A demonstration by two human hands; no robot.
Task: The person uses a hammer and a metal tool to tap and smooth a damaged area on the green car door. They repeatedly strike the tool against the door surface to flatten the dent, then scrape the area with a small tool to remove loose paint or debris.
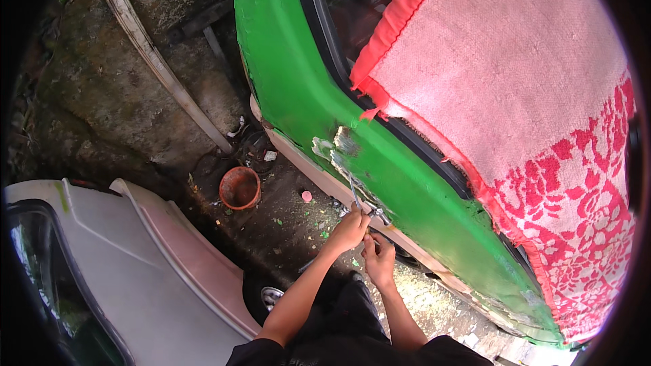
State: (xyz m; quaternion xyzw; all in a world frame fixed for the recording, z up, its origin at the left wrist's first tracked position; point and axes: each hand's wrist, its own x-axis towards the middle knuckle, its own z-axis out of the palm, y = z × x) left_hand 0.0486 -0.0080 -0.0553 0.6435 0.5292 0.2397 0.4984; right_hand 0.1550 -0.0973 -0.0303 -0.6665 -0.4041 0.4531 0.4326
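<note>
A green car body panel [285,74] stands in front of me, its paint flaked along the lower edge, with a bare patch [346,141] of grey and white showing. My left hand [349,232] is closed around a thin metal rod-like tool [354,190], whose tip points up at the chipped edge. Whether the tip touches the panel I cannot tell. Just below and to the right, my right hand [380,257] is closed with fingers pinched near the tool's lower end. What exactly it grips is hidden by the fingers.
A pink and red patterned towel [502,95] covers the car's window and roof. On the ground are a reddish-brown pot [240,188], a small pink round piece [306,196] and scattered paint flakes. A grey car [135,278] stands close on the left. A long strip [146,44] leans beyond.
</note>
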